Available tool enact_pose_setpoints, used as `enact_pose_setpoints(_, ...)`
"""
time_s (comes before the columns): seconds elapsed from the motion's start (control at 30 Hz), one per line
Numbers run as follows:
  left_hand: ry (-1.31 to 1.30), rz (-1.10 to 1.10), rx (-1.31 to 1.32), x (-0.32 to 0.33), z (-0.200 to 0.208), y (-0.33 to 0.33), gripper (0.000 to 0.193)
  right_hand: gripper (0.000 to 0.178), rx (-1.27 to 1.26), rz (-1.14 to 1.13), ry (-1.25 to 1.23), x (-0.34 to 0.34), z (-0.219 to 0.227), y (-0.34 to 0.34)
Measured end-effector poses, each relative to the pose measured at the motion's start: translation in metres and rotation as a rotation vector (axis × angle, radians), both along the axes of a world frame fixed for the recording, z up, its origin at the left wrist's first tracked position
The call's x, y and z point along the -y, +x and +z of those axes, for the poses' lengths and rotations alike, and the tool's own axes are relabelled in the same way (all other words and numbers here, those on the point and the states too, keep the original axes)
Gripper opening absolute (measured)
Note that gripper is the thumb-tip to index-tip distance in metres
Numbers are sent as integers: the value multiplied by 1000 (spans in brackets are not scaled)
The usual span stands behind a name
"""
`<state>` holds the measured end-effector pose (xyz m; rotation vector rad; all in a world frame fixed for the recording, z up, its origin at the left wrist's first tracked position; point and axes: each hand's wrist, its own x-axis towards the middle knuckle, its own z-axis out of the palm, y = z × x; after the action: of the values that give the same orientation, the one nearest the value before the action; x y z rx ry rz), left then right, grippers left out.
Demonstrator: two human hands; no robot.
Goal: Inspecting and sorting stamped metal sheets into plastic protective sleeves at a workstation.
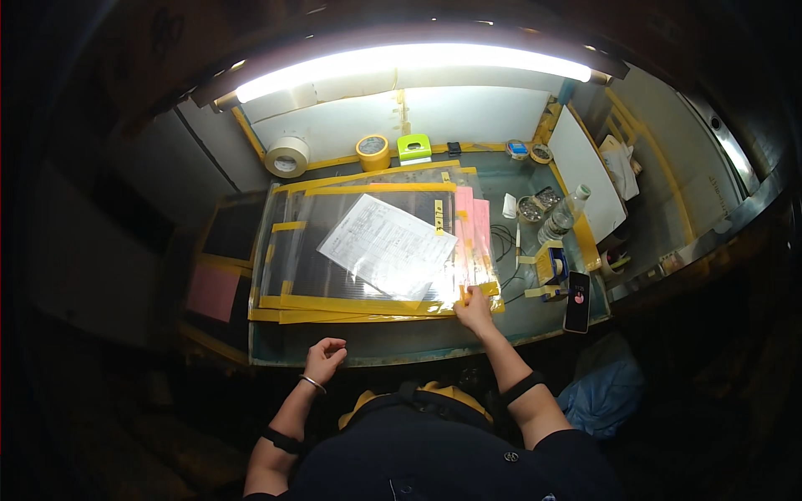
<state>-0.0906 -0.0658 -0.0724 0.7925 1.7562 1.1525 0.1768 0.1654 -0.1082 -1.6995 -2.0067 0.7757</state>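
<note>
A stack of large clear plastic sheets (334,284) edged with yellow tape lies on the glass-topped table. On top rests a printed white paper (388,242), tilted and shiny, partly under glare. My right hand (474,312) pinches the stack's near right corner, thumb and fingers closed at the taped edge. Pink sheets (478,221) stick out along the right side of the stack. In front of the table's near edge, my left hand (325,359) hangs apart from the stack. Its fingers curl loosely toward the thumb, and nothing shows in them.
Tape rolls, one white (286,157) and one yellow (373,152), stand at the back beside a green hole punch (413,149). Rightward are a plastic bottle (565,213), a blue tape dispenser (550,264), dark cables (504,242) and a phone (577,301) by the edge. A lamp (409,63) hangs overhead.
</note>
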Motion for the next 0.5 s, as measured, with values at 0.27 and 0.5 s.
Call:
enact_pose_setpoints(0.27, 5, 13, 101, 8, 0, 5, 19, 21, -344, 144, -468, -3, 10, -1)
enact_pose_setpoints(0.5, 80, -22, -262, 4, 7, 15, 33, 35, -352, 947, -1001, 67, 88, -34)
